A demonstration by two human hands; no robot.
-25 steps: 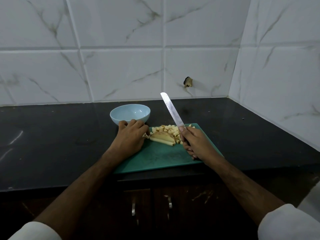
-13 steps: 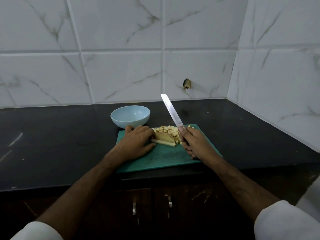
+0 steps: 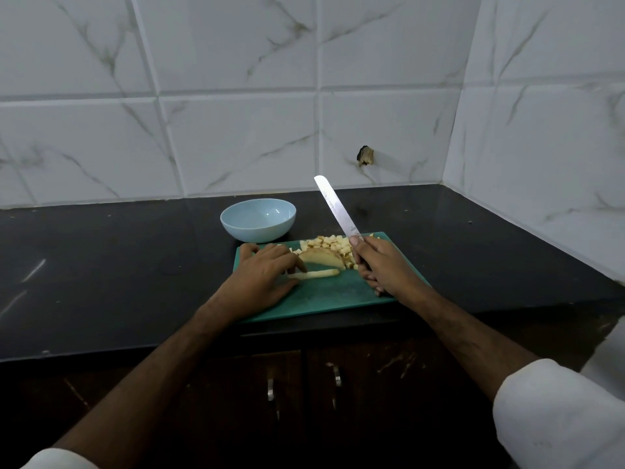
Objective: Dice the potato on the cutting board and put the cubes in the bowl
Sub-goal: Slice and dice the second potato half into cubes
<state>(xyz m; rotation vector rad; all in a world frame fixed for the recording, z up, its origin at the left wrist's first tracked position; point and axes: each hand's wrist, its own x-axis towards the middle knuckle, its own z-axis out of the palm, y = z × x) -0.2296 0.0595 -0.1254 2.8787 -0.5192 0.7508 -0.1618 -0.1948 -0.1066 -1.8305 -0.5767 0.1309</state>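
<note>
A green cutting board [image 3: 338, 292] lies on the black counter. Several potato cubes [image 3: 333, 246] are piled at its far side, with an uncut potato slice [image 3: 321, 258] in front of them and a long potato strip [image 3: 316, 274] nearer me. My left hand [image 3: 262, 277] lies on the board's left part, its fingertips touching the strip's left end. My right hand [image 3: 380, 267] grips the handle of a knife [image 3: 334, 206], whose blade points up and away above the cubes. A light blue bowl [image 3: 258, 220] stands empty just behind the board's left corner.
Black counter [image 3: 118, 265] runs left and right of the board, ending at white marble-look wall tiles behind and on the right. A small chipped hole [image 3: 365, 155] marks the back wall. Dark cabinet doors with metal handles [image 3: 270, 389] sit below the counter edge.
My left hand has slid toward me and to the right, from the board's far left corner down onto the potato strip. The knife has stayed raised in my right hand.
</note>
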